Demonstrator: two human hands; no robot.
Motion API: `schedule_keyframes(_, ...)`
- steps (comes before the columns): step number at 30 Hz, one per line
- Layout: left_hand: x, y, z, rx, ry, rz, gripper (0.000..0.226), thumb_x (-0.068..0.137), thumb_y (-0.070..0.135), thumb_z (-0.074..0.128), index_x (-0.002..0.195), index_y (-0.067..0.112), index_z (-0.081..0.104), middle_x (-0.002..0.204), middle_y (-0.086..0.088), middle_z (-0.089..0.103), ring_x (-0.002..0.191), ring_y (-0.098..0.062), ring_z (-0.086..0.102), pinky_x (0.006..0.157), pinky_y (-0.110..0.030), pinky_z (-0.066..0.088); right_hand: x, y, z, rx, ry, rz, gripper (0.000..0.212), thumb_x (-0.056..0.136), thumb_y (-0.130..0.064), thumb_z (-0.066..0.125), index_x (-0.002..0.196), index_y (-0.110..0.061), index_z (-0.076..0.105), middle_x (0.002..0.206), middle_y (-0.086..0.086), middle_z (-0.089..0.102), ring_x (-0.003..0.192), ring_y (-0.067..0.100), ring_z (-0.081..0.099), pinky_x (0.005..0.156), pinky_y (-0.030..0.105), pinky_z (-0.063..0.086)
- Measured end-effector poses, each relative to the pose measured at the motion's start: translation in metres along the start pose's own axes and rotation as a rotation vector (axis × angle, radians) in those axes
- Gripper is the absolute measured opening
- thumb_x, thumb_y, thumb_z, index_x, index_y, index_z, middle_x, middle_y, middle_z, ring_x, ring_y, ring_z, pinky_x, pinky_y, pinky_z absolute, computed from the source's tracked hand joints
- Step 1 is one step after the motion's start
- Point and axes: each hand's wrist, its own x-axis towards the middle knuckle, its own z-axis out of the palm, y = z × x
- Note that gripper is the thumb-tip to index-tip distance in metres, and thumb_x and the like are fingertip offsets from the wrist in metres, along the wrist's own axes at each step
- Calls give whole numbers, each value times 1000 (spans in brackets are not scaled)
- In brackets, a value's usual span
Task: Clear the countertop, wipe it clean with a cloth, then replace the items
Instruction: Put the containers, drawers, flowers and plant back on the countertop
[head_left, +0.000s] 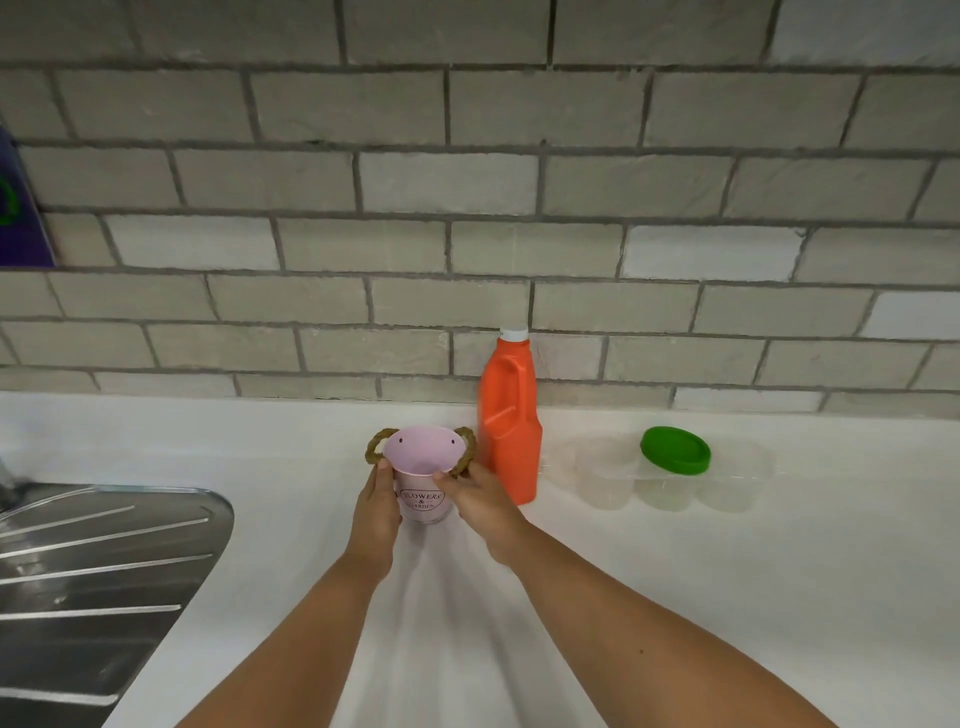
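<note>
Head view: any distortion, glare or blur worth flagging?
Head view: the wide lens bows the mortar lines of the grey brick wall; light is soft, with faint shadows fanning across the white countertop; bright streaks glare on the steel drainboard; the clear plastic containers nearly vanish against the counter; lettering on the small pink metal bucket reads sharp.

A wall (467, 182) of grey brick-shaped tiles with darker grout rises behind a white countertop (727, 571). At the left, a ribbed stainless-steel drainboard (93, 561) is set into it. A purple object (21, 208) shows at the wall's far left edge.
</note>
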Motion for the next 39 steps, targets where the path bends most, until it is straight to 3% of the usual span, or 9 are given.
schedule_keyframes(5, 17, 0, 2, -29, 15, -39, 44, 100, 45, 23, 136, 26, 40, 125, 5, 45, 121, -19, 44, 90, -35, 35, 10, -1, 3, 53, -37, -2, 57, 95, -15, 53, 145, -26, 29, 130, -9, 49, 111, 5, 45, 58, 1, 39)
schedule_keyframes(12, 34, -3, 1, -27, 18, -98, 54, 99, 51, 18, 140, 23, 37, 145, -2, 39, 133, -23, 37, 102, -40, 32, 24, -4, 7, 89, -52, 21, 53, 95, -20, 53, 143, -27, 32, 136, -10, 46, 114, 7, 42, 89, 25, 36)
schedule_keyframes(18, 29, -1, 7, -75, -15, -53, 51, 100, 47, 16, 138, 22, 37, 121, 6, 43, 119, -13, 41, 97, -30, 29, 29, 0, 7, 175, -59, 43, 54, 94, -16, 53, 143, -24, 34, 136, -9, 47, 116, 6, 42, 95, 25, 34)
schedule_keyframes(22, 30, -4, 10, -23, 36, -18, 50, 100, 46, 15, 138, 22, 37, 123, 7, 41, 117, -16, 39, 99, -32, 28, 26, 2, 3, 139, -50, 68, 53, 95, -18, 53, 144, -23, 33, 138, -7, 46, 121, 11, 44, 98, 29, 38)
schedule_keyframes(26, 36, -14, 10, 40, 278, -54, 39, 99, 44, 27, 111, 10, 43, 125, -18, 50, 116, -36, 48, 99, -49, 41, 17, 3, -10, 96, -62, 200, 42, 94, -31, 54, 135, -24, 44, 109, -4, 54, 98, 18, 53, 83, 32, 47)
schedule_keyframes(29, 27, -18, 17, 55, 289, -46, 36, 98, 45, 30, 100, 11, 42, 118, -22, 53, 111, -39, 50, 97, -52, 42, 5, 3, -28, 59, -85, 279, 25, 94, -28, 53, 116, -16, 54, 86, 1, 55, 75, 17, 57, 68, 28, 49)
schedule_keyframes(32, 13, -18, 30, 72, 255, 11, 42, 97, 47, 31, 105, 7, 45, 117, -19, 55, 109, -37, 52, 95, -53, 44, -9, 1, -49, 51, -57, 277, 15, 95, -24, 52, 105, -13, 55, 82, 5, 58, 68, 17, 59, 62, 27, 48)
schedule_keyframes(36, -7, -11, 57, 55, 169, 93, 46, 99, 42, 31, 132, 12, 41, 129, -16, 52, 119, -36, 48, 101, -54, 40, -28, -2, -78, 25, 5, 251, 19, 94, -24, 53, 107, -10, 58, 84, 6, 62, 71, 19, 63, 62, 27, 50)
schedule_keyframes(39, -23, -7, 79, 55, 94, 104, 50, 97, 47, 30, 133, 16, 43, 133, -16, 51, 123, -37, 46, 105, -55, 37, -47, -5, -98, 33, 59, 230, 15, 94, -21, 53, 103, -10, 59, 82, 5, 63, 71, 19, 63, 62, 27, 50)
